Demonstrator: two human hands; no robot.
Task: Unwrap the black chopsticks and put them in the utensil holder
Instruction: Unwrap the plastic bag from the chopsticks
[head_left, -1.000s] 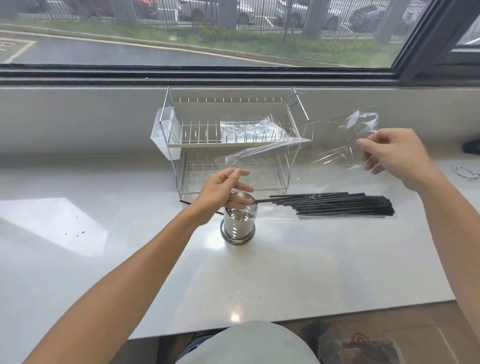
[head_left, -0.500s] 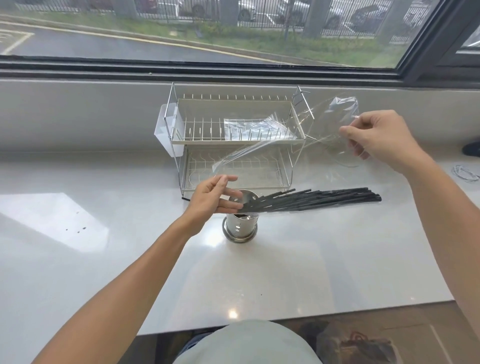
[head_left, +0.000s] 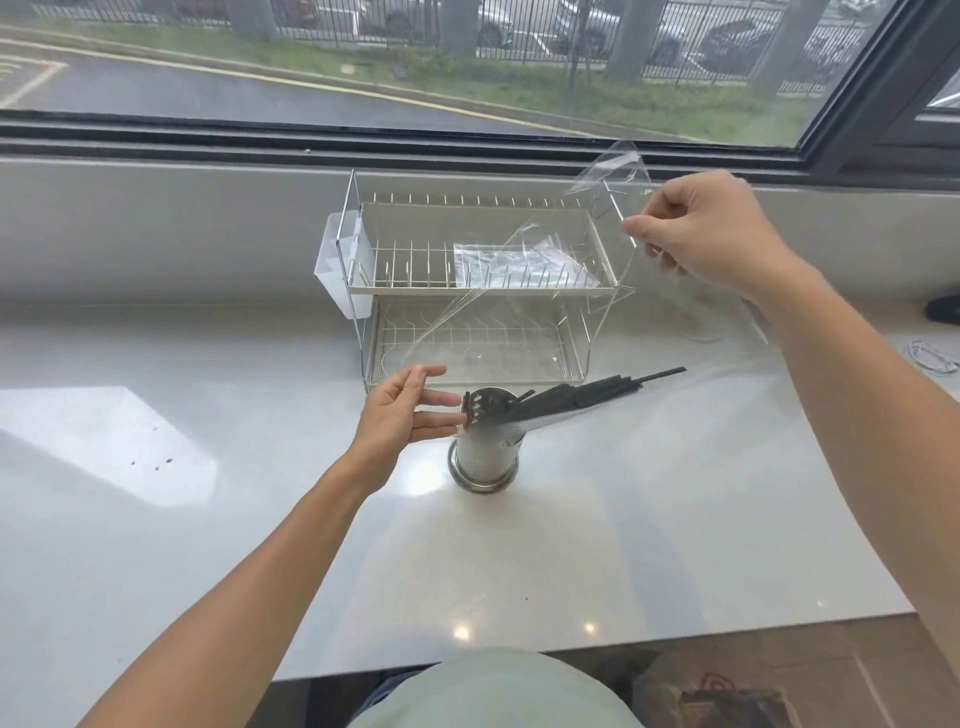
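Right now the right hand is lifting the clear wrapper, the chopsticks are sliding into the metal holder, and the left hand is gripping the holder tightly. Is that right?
Not quite. In the head view the left hand is open, fingers stretched flat beside the utensil holder, not gripping it. The rest holds: the right hand pinches the clear wrapper up, and the black chopsticks slant into the holder.

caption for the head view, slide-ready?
Right hand lifts clear wrapper, tipping black chopsticks into steel utensil holder; left hand steadies it.
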